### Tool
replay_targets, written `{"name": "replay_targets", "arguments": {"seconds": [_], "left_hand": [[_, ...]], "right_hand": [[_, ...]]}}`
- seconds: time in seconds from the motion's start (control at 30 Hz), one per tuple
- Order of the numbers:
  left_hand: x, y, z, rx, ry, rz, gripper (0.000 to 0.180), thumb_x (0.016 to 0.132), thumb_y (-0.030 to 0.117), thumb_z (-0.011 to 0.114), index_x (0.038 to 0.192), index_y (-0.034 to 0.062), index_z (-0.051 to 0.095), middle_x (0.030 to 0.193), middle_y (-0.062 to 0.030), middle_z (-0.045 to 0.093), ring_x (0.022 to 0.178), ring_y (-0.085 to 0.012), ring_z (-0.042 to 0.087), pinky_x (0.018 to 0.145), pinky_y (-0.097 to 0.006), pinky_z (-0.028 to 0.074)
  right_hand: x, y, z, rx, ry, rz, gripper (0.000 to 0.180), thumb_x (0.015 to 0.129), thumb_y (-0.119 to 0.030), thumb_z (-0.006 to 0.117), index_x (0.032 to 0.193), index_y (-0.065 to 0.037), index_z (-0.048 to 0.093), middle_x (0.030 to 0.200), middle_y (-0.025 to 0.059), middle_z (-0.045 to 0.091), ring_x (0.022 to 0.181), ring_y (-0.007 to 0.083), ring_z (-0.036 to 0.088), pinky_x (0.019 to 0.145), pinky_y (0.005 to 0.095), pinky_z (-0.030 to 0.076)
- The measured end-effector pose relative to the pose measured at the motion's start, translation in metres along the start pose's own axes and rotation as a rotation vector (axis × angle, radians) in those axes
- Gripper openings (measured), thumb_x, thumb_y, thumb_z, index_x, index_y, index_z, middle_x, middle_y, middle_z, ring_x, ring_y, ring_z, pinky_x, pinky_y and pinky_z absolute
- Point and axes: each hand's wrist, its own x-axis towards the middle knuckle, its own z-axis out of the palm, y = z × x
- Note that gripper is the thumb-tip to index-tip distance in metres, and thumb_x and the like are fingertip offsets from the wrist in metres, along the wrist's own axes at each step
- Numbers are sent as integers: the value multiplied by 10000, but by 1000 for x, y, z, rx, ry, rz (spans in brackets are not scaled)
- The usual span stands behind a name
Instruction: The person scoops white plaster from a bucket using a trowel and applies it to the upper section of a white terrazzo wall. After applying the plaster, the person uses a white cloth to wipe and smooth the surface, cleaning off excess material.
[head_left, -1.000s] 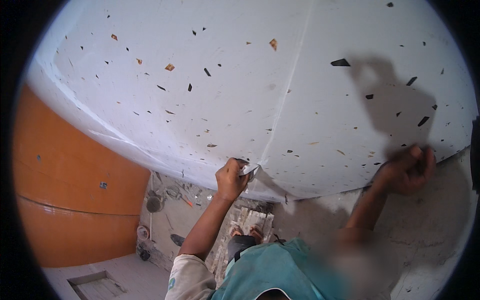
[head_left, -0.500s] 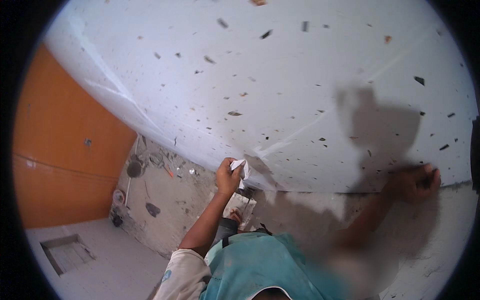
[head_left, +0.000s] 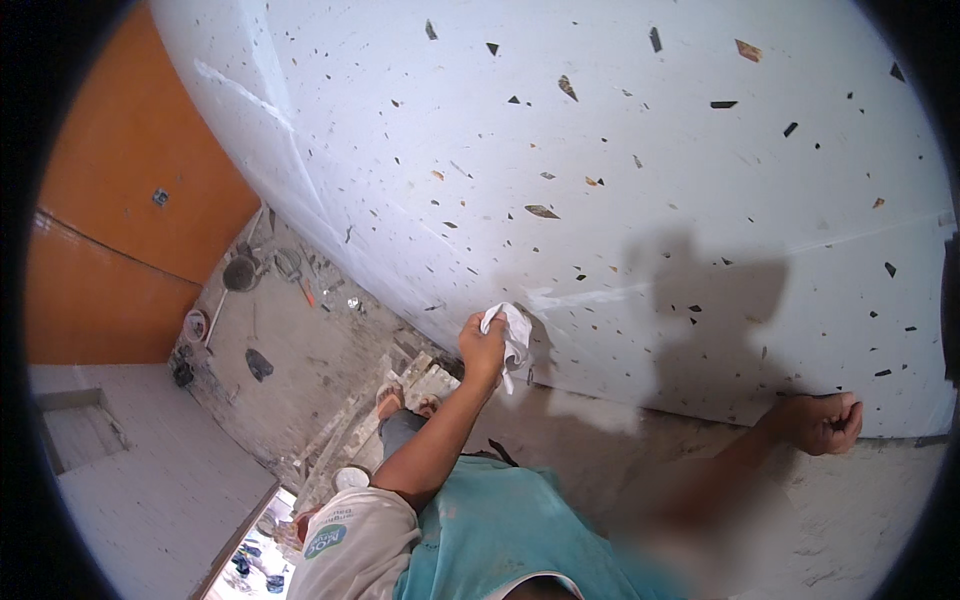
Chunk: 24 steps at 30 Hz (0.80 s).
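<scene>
My left hand [head_left: 481, 347] pinches a crumpled white cloth [head_left: 518, 338], which hangs loosely beside a pale wall speckled with dark and brown chips [head_left: 620, 240]. At the right, my right hand [head_left: 822, 424] is closed, its fingers curled beside the wall's lower edge. Whatever those fingers may hold is hidden. A shadow of my head and arm falls on the speckled wall between the two hands.
My feet [head_left: 392, 400] stand on wooden planks [head_left: 335, 425] above a littered floor. A white round container [head_left: 350, 478] sits beside them. A dark bucket [head_left: 240, 273], a trowel-like tool [head_left: 290, 266] and orange panels [head_left: 120, 190] lie farther left. A bright opening shows lower left.
My view has shifted, bringing my feet, the planks and the opening into sight. The cloth now hangs more unfolded from my left hand. My right hand appears lower in view, its fingers still curled.
</scene>
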Motion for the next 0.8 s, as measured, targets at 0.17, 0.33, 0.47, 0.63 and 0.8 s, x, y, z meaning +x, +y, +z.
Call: {"name": "replay_targets", "arguments": {"seconds": [0.17, 0.33, 0.47, 0.63, 0.8], "left_hand": [[-9, 24, 12, 12, -60, -53, 220, 818, 78, 668, 992, -42, 608, 820, -72, 647, 652, -113, 574, 571, -259, 458], [-9, 39, 26, 130, -93, -62, 225, 805, 105, 682, 964, -48, 637, 755, -73, 650, 598, -112, 573, 530, -254, 443], [-1, 37, 32, 118, -141, 0, 177, 820, 62, 654, 949, -59, 638, 743, -66, 648, 594, -105, 570, 517, -252, 437], [1, 43, 39, 31, -222, 29, 129, 846, 18, 623, 944, -66, 624, 783, -75, 652, 642, -114, 594, 555, -259, 468], [-26, 85, 51, -79, -329, -7, 97, 843, -12, 613, 928, -60, 614, 781, -65, 642, 650, -108, 582, 582, -247, 462]], "right_hand": [[-1, 0, 2, 100, 21, 1, 338, 866, -312, 649, 1000, -2, 626, 1061, 149, 560, 918, 223, 583, 789, 330, 507], [2, 8, 1, 28, 1, -43, 316, 873, -285, 646, 1001, 3, 623, 1077, 151, 551, 918, 221, 583, 788, 322, 509], [0, 6, 3, 64, 21, -17, 294, 883, -272, 631, 999, -1, 626, 1068, 152, 558, 934, 224, 584, 796, 332, 510], [-1, -1, 1, 16, 19, -4, 268, 884, -244, 620, 1008, -7, 624, 1075, 146, 559, 937, 224, 586, 801, 340, 508], [-1, -6, -1, 72, -11, 42, 264, 885, -225, 609, 1023, -1, 619, 1088, 149, 547, 915, 226, 583, 783, 339, 503]]}}
